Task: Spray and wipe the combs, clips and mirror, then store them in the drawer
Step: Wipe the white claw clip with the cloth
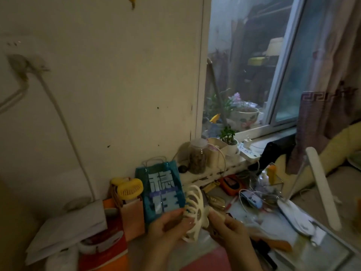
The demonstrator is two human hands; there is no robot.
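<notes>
A large cream hair claw clip with open looped sides is held up over the cluttered desk, low in the middle of the view. My left hand grips its lower left side with curled fingers. My right hand pinches something pale, blurred, against the clip's right side; whether it is a cloth or tissue I cannot tell. No spray bottle, comb, mirror or drawer can be picked out clearly.
A teal printed bag stands just behind the clip, with a yellow handheld fan and orange boxes to its left. A white desk lamp stands at right. Cables, an orange case and small bottles crowd the desk. A jar and power strip sit on the sill.
</notes>
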